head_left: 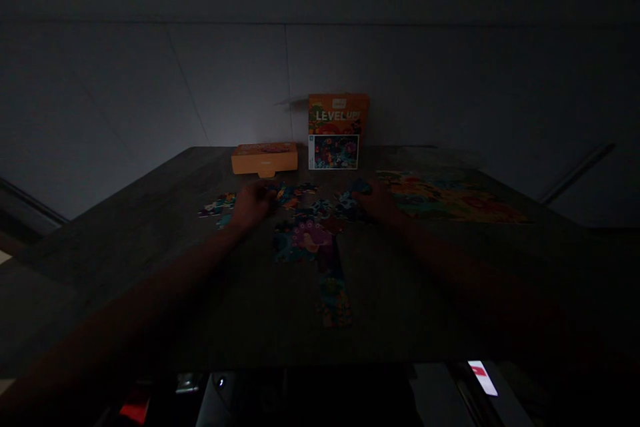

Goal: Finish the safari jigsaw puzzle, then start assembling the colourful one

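Note:
The scene is very dark. My left hand [253, 203] rests among loose jigsaw pieces [225, 202] on the left, its fingers curled; whatever is in them is too dark to make out. On the right, my right hand [377, 201] has its fingers drawn together at a dark blue puzzle piece [361, 186], seemingly holding it. Between and below the hands lies a partly joined jigsaw [313, 237] with a purple figure. A narrow joined strip [335, 300] runs from it towards me. More loose pieces [287, 195] lie between the hands.
An orange box [265, 159] lies at the back of the table [150, 213]. Beside it an orange "LEVEL UP!" box [339, 113] stands upright, a picture card [333, 152] leaning on it. A colourful joined puzzle [455, 200] lies right. A lit phone screen [483, 378] shows below the table edge.

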